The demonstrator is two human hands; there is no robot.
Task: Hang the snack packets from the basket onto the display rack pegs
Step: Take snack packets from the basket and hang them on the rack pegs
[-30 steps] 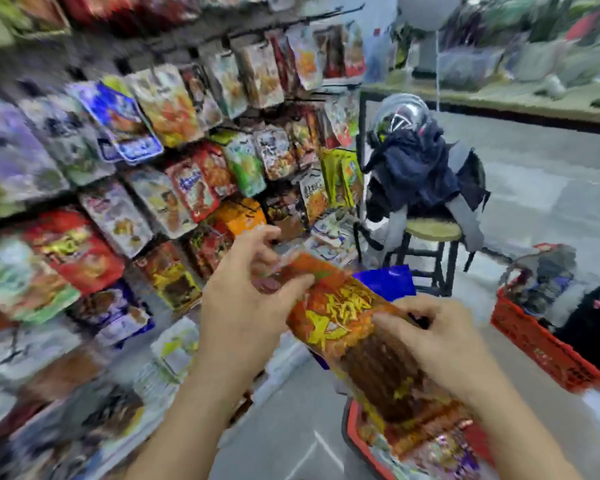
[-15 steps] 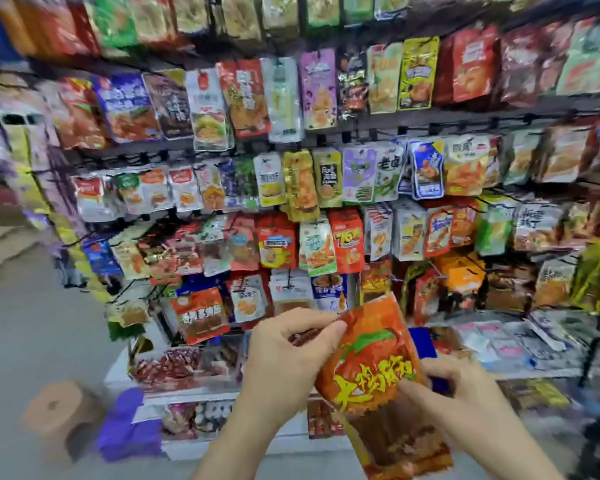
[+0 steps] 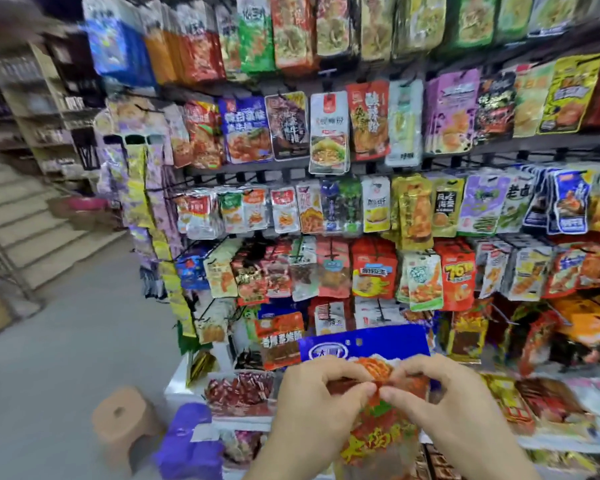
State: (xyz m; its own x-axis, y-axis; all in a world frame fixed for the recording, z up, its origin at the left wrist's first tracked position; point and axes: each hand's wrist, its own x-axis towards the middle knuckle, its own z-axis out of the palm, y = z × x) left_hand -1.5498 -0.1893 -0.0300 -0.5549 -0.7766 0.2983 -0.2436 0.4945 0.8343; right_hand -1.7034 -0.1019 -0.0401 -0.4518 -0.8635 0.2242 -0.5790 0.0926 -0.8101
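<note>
Both hands hold snack packets low in the middle of the view. My left hand (image 3: pixel 317 396) and my right hand (image 3: pixel 437 396) pinch the top edge of an orange packet (image 3: pixel 378 438) with yellow lettering, fingertips almost meeting. Behind it stands a blue packet (image 3: pixel 364 344) with a white top hole, held together with the orange one. The display rack (image 3: pixel 361 168) fills the view ahead, its pegs crowded with hanging packets in several rows. The basket is out of view.
A white bottom shelf (image 3: pixel 187 379) carries loose red packets (image 3: pixel 239 393). A tan plastic stool (image 3: pixel 122 420) and a purple bag (image 3: pixel 187 441) stand on the grey floor at lower left. Steps (image 3: pixel 25 216) rise at far left.
My view has swung left and closer to the rack. Both hands came together at the orange packet's top edge, and the blue packet behind it now shows above them.
</note>
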